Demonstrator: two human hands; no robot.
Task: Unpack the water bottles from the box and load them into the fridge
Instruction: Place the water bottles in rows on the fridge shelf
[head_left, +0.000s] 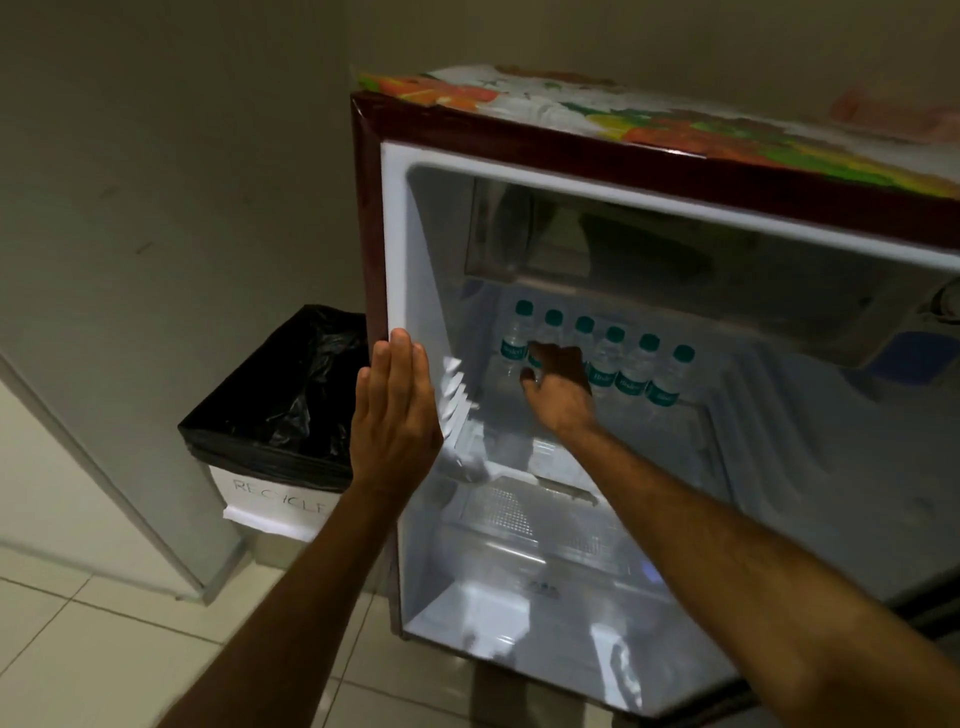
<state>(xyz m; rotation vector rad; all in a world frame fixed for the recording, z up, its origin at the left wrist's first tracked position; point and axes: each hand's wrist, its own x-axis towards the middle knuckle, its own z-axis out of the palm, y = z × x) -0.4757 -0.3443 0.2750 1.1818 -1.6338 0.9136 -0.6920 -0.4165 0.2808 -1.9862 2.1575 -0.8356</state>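
Note:
A small dark-red fridge (370, 218) stands open, its white inside lit. Several clear water bottles (632, 370) with green caps and green labels stand upright in a row at the back of the upper shelf. My right hand (558, 387) reaches deep onto that shelf, fingers curled around the second bottle from the left (551, 326). My left hand (396, 415) is flat, fingers together and pointing up, resting against the fridge's left front edge. The box is not in view.
A recycle bin (283, 410) with a black liner stands left of the fridge against the wall. A frosted freezer compartment (623, 244) sits above the bottles. The lower shelf (519, 514) and fridge bottom hold nothing. Tiled floor lies below.

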